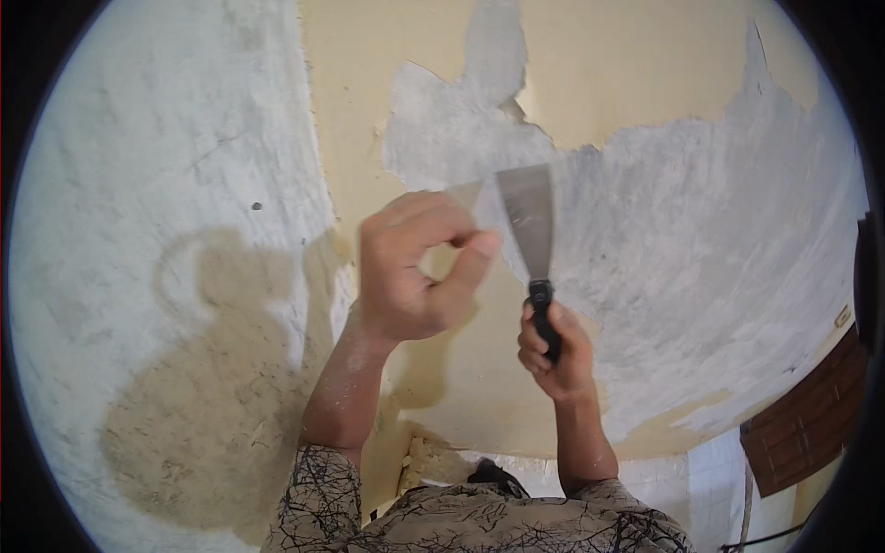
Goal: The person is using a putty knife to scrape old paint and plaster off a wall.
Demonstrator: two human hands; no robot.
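Observation:
My right hand [563, 352] grips the black handle of a putty knife [529, 214], its broad metal blade pointing up in front of the bare grey part of the wall. To its left, my left hand [422, 266] is raised and blurred, fingers curled and thumb tip close to the index finger; whether it pinches anything is unclear. A small pale triangle of paint [467, 193] shows just above those fingers; I cannot tell if it is on the wall. Yellow paint [636, 62] with a ragged, partly lifted edge covers the upper wall. White dust marks my left forearm.
A whitish, scuffed wall surface [173, 173] fills the left side, with a small dark hole [256, 206] and my shadow on it. At lower right are a brown panelled door [802, 415] and white tiles [715, 477]. A dark object [868, 276] stands at the right rim.

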